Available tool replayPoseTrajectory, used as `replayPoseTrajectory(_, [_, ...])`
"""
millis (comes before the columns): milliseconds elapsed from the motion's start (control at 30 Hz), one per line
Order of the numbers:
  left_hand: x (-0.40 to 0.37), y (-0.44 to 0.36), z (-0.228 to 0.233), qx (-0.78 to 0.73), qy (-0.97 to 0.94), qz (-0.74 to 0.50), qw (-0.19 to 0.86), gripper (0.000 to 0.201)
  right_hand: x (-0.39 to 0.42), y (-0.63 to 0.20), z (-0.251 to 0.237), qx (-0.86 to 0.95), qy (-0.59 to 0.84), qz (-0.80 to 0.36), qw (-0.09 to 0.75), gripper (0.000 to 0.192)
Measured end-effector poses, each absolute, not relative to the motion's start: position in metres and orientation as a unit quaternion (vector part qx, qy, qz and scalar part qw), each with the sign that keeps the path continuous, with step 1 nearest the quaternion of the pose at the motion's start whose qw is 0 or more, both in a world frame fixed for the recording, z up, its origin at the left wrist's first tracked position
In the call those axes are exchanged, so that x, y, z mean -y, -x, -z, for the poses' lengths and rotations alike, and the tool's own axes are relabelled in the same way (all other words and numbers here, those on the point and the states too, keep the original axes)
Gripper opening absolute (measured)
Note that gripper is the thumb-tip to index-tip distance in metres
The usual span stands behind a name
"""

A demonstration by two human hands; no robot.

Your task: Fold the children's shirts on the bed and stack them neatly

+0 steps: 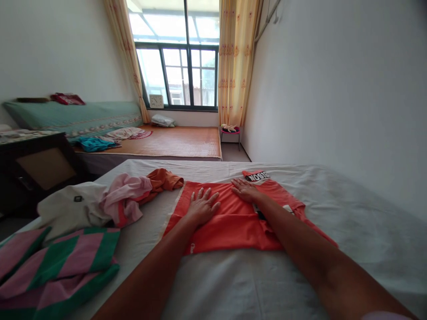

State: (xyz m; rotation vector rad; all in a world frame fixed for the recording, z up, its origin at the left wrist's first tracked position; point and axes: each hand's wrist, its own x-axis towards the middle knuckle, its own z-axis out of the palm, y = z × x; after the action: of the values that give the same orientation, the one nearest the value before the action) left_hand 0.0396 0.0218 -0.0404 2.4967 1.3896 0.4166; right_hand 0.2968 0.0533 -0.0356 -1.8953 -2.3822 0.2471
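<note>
An orange-red T-shirt lies spread on a pale bed sheet, its hem towards the left. One sleeve, with a black band and white letters, sticks out at the far side; the near sleeve is bunched under my right forearm. My left hand rests flat on the shirt near the hem, fingers spread. Further right, my right hand lies flat on the shirt's far edge, close to the lettered sleeve, with its fingers stretched out. Neither hand grips the cloth.
Left of the shirt lie a crumpled white garment, a pink one, an orange-brown one and a green-and-pink striped one. A dark cabinet stands at left. Beyond is another bed; a white wall rises at right.
</note>
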Motion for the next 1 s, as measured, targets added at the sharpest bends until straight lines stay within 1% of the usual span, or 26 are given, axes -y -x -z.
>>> replayPoseTrajectory(67, [-0.023, -0.040, 0.041, -0.485, -0.854, -0.141, 0.124, 0.057, -0.053, -0.303, 0.027, 0.796, 0.592, -0.109, 0.060, 0.066])
replayPoseTrajectory(133, [-0.024, -0.040, 0.041, -0.487, -0.853, -0.140, 0.126, 0.058, -0.049, -0.321, 0.017, 0.808, 0.564, -0.132, 0.108, 0.061])
replayPoseTrajectory(200, [-0.025, -0.040, 0.040, -0.489, -0.852, -0.137, 0.131, 0.058, -0.039, -0.351, 0.012, 0.789, 0.580, -0.121, 0.165, 0.055])
replayPoseTrajectory(233, [-0.024, -0.040, 0.040, -0.490, -0.851, -0.135, 0.132, 0.059, -0.031, -0.369, 0.013, 0.768, 0.608, -0.102, 0.174, 0.054])
replayPoseTrajectory(267, [-0.024, -0.040, 0.038, -0.492, -0.850, -0.132, 0.132, 0.059, -0.022, -0.387, 0.016, 0.745, 0.641, -0.083, 0.163, 0.055])
replayPoseTrajectory(333, [-0.022, -0.041, 0.035, -0.498, -0.849, -0.122, 0.127, 0.059, 0.001, -0.419, 0.027, 0.709, 0.694, -0.054, 0.110, 0.057])
replayPoseTrajectory(400, [-0.020, -0.043, 0.033, -0.504, -0.848, -0.108, 0.121, 0.059, 0.025, -0.443, 0.043, 0.695, 0.716, -0.021, 0.066, 0.058])
replayPoseTrajectory(467, [-0.017, -0.043, 0.030, -0.513, -0.846, -0.092, 0.114, 0.060, 0.045, -0.456, 0.056, 0.687, 0.725, 0.010, 0.049, 0.056])
replayPoseTrajectory(600, [-0.013, -0.035, 0.027, -0.557, -0.824, -0.065, 0.083, 0.059, 0.058, -0.462, 0.062, 0.658, 0.750, 0.031, 0.063, 0.054])
replayPoseTrajectory(700, [-0.015, -0.023, 0.021, -0.579, -0.812, -0.047, 0.061, 0.056, 0.049, -0.461, 0.051, 0.646, 0.759, 0.001, 0.078, 0.053])
replayPoseTrajectory(867, [-0.038, -0.008, 0.001, -0.568, -0.822, -0.044, 0.014, 0.039, 0.020, -0.466, 0.024, 0.662, 0.741, -0.035, 0.106, 0.042])
replayPoseTrajectory(933, [-0.056, -0.006, -0.006, -0.558, -0.828, -0.052, -0.008, 0.036, 0.004, -0.467, 0.020, 0.657, 0.743, -0.041, 0.120, 0.044])
replayPoseTrajectory(1000, [-0.078, -0.003, -0.009, -0.549, -0.834, -0.051, -0.020, 0.038, -0.012, -0.467, 0.021, 0.643, 0.753, -0.046, 0.134, 0.049])
